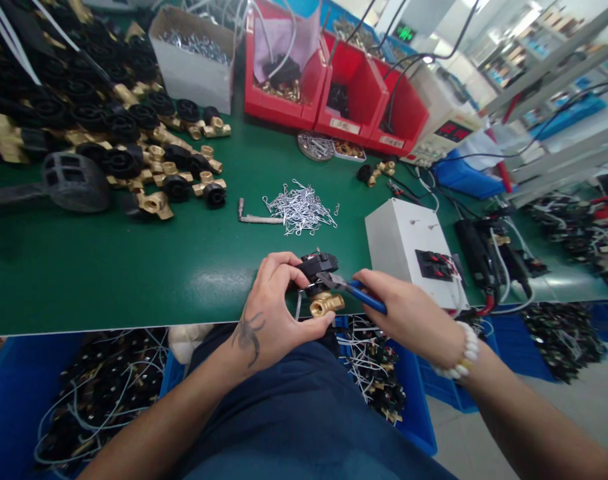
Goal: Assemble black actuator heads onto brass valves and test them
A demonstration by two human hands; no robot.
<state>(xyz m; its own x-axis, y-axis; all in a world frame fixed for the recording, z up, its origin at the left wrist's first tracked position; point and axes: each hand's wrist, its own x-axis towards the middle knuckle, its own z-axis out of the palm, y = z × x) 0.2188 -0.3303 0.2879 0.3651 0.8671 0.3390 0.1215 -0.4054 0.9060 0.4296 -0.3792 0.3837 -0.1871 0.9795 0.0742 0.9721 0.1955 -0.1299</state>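
Observation:
My left hand [284, 300] grips a brass valve with a black plastic head [327, 304] at the bench's front edge, thumb on the brass and fingers at the black part. Blue-handled pliers [367, 297] are held in my right hand [404, 313], their jaws against the valve just under its black head. Whether the jaws clasp a pin there is too small to tell. Beyond the hands lies a pile of silvery wire clips [304, 208], and an L-shaped metal tool [259, 219] touches its left side.
Many brass valves [157, 153] and a black mallet [77, 183] cover the bench's left. Red bins [289, 113] and a white carton [199, 77] stand behind. A grey switch box [399, 233] sits at right. Blue crates [419, 407] with wired parts are below the edge.

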